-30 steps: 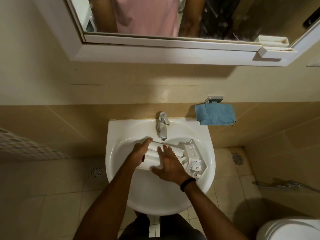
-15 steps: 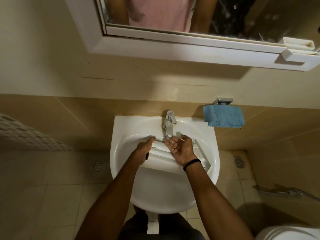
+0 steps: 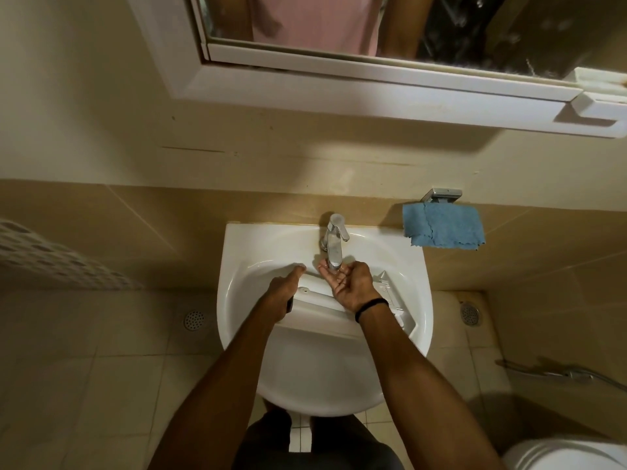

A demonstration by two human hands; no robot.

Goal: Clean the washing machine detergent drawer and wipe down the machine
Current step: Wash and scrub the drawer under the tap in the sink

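The white detergent drawer lies across the bowl of the white sink. My left hand grips the drawer's left end, thumb along its far edge. My right hand is cupped palm-up under the spout of the chrome tap, above the drawer's right half, and holds nothing. Whether water runs from the spout is too faint to tell. A black band sits on my right wrist.
A blue cloth hangs on a metal holder right of the sink. A mirror cabinet juts out above. Floor drains lie on both sides; a toilet and a spray hose are at the lower right.
My right hand lifted off the drawer, turned palm-up and moved under the tap spout. My left hand kept its grip on the drawer's left end. The view shifted slightly.
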